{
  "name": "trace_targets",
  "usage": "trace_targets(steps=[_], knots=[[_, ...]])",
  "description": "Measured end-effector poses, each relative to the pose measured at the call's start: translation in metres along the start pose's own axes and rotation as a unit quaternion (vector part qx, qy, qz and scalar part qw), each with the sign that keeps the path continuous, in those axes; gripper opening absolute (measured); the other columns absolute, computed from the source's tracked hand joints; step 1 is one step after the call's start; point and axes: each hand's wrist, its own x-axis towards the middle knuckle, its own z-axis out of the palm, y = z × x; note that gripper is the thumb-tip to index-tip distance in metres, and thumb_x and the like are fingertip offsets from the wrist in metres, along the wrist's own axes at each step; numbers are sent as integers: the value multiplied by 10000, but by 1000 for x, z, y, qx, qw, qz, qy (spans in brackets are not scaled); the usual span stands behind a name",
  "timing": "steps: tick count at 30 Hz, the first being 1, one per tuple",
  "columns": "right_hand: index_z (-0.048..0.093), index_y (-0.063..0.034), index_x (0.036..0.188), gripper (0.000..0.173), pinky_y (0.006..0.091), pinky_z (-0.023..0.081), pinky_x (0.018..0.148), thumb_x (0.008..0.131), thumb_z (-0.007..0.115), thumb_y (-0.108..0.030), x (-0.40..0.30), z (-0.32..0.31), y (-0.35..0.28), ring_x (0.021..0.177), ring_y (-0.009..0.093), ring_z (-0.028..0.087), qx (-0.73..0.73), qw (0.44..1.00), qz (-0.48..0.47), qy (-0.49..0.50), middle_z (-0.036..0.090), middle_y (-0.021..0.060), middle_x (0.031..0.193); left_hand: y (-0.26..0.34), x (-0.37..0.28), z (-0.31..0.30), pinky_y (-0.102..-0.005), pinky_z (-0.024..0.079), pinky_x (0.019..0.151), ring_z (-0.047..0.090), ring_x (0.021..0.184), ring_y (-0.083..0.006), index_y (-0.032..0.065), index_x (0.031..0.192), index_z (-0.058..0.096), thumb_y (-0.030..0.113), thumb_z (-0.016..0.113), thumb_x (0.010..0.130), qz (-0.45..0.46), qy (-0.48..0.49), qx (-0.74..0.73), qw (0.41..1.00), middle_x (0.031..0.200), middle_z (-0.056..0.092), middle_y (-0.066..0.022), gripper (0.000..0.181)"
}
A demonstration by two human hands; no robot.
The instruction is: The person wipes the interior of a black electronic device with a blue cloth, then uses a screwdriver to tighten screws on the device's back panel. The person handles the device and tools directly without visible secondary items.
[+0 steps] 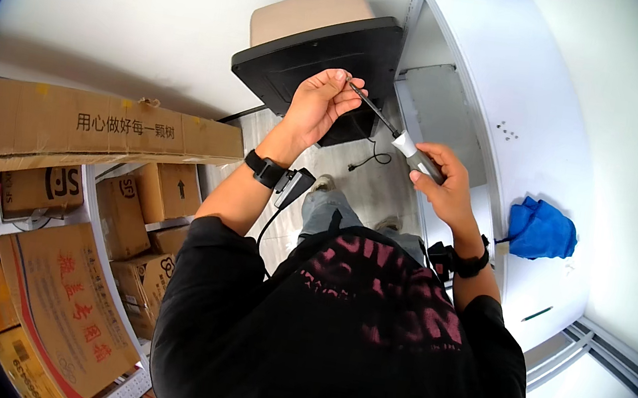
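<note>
My right hand (448,183) grips the grey and white handle of a screwdriver (419,159), whose dark shaft points up and left toward my left hand (323,100). The left thumb and fingertips pinch a small piece, apparently a screw (348,80), at the screwdriver's tip. The fingers partly hide it. Beyond both hands stands a large object with a black panel (307,55) and a beige body (313,14). Off to the right, several small metal screws (507,131) lie on a white shelf (530,64).
A blue cloth (541,229) and a thin dark green stick-like item (537,314) lie on the white shelf. A black cord with a plug (369,163) trails over the floor. At left, a long cardboard box (104,134) tops a rack (110,268) packed with cartons (68,311).
</note>
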Motion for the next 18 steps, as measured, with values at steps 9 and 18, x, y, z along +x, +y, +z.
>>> trace_targets(steps=[9,18], knots=[[585,-28,1199,391,254,468,840,822,687,-29,25,86,0,962,120,593,29,996,61,49,640,57,1101,39,5,-74,-320,603,809,697,925,-233,17,996,632,172,527,1018,-33,-21,-35,999,1021,693,-130,188],[607,-13,1182,396,313,497,882,795,690,-9,32,125,0,983,159,620,-17,993,37,111,653,68,1119,45,15,-98,-308,607,767,699,865,-211,-5,997,619,168,552,1007,-45,-9,34,998,1017,691,-152,187]])
